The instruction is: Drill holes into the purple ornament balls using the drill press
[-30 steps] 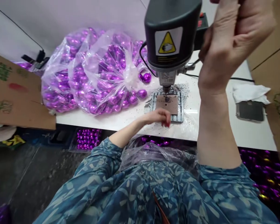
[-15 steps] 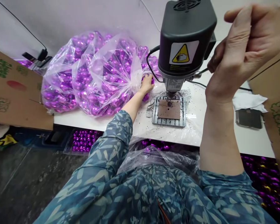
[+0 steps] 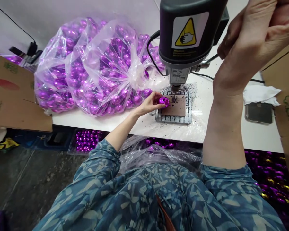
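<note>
My left hand [image 3: 152,103] pinches a shiny purple ball [image 3: 163,102] over the left edge of a brown square plate [image 3: 179,109]. That plate has a small hole and lies on the slotted metal base [image 3: 188,118] of a black drill press [image 3: 191,35] bearing a yellow hand-warning label. Dark shavings surround the base. At the upper right, my right hand [image 3: 257,41] is closed around something at the end of the machine's lever [image 3: 212,58]; what its fingers grip is mostly hidden. To the left, clear plastic bags [image 3: 98,67] bulge with purple balls.
A cardboard box [image 3: 16,93] stands at the left and another [image 3: 285,106] at the right. On the white table [image 3: 252,138] lie a phone [image 3: 258,113] and a white cloth [image 3: 261,94]. Trays of purple balls [image 3: 86,140] sit below the table edge.
My left hand has moved from the bag's gathered opening toward the plate, bringing a purple ball. My right hand stays raised by the lever. The view has shifted closer to the machine.
</note>
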Motion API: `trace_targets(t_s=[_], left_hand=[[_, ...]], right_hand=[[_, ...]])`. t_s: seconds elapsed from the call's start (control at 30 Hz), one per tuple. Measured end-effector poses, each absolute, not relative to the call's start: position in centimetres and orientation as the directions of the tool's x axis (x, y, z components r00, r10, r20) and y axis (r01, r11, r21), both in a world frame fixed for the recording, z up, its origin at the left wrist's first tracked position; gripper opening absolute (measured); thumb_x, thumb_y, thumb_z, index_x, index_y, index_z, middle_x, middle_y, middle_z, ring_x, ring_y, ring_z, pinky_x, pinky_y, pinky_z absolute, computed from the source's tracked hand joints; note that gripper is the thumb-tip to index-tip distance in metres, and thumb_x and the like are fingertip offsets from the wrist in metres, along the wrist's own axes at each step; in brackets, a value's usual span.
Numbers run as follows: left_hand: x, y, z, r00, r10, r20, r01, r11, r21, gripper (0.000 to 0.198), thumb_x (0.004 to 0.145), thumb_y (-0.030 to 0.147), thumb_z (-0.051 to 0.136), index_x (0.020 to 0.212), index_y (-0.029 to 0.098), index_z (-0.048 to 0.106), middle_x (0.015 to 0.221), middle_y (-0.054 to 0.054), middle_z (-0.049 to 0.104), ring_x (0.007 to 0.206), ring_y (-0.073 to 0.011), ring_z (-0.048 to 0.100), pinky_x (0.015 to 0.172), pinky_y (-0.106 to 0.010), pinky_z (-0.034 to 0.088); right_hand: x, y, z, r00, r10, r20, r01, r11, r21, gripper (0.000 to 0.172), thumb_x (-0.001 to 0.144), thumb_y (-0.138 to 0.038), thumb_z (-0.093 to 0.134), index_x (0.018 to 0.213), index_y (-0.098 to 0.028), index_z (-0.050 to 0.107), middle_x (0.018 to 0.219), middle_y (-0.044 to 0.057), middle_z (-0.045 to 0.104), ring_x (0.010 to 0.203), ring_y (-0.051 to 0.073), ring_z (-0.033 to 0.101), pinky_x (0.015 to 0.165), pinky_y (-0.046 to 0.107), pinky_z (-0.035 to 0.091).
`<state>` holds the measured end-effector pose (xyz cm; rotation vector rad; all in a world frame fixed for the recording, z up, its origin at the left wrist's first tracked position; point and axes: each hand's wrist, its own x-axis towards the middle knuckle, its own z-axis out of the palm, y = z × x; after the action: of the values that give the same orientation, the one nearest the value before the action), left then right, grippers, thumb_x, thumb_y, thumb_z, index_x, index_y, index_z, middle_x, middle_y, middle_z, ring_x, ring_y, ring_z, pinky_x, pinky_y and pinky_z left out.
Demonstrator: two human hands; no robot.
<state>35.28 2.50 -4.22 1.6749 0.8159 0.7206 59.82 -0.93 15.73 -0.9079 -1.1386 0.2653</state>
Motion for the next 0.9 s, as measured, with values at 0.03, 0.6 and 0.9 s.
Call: trace_targets(t_s=[0.03,0.6,0.9], left_hand=[[35.7,2.4,-4.5,0.566,0.824,0.04,0.159,-0.157,0.975,0.068,0.087,0.056,0.095,0.137,0.021,0.066,0.126,-0.011,0.081,0.115,-0.0256,0.079,0.109,-0.047,0.065],[39.9,2.1,-5.0,0.447,0.871,0.205,0.344,-0.379,0.859,0.057,0.08,0.036,0.097,0.126,0.02,0.068,0.121,-0.008,0.075,0.101,-0.0206,0.071,0.09,-0.035,0.061],[41.2,1.1,-7.7,0.406,0.873,0.269,0.255,-0.391,0.884,0.064,0.084,0.037,0.095,0.138,0.022,0.065,0.139,-0.012,0.077,0.132,-0.0315,0.074,0.117,-0.05,0.061]], right_hand=[[59.7,-0.9,15.8,0.455,0.601,0.657,0.237,0.629,-0.74,0.093,0.074,-0.082,0.05,0.114,0.0,0.067,0.112,0.005,0.059,0.094,-0.017,0.05,0.094,-0.009,0.051],[59.2,-1.5,16.3,0.49,0.619,0.614,0.234,0.585,-0.776,0.054,0.094,-0.049,0.045,0.093,0.003,0.059,0.097,0.001,0.052,0.077,-0.019,0.042,0.082,-0.002,0.04],[59.3,-1.1,15.9,0.496,0.609,0.619,0.216,0.604,-0.767,0.051,0.098,-0.046,0.046,0.096,0.003,0.06,0.096,0.003,0.052,0.08,-0.019,0.045,0.083,-0.005,0.042]])
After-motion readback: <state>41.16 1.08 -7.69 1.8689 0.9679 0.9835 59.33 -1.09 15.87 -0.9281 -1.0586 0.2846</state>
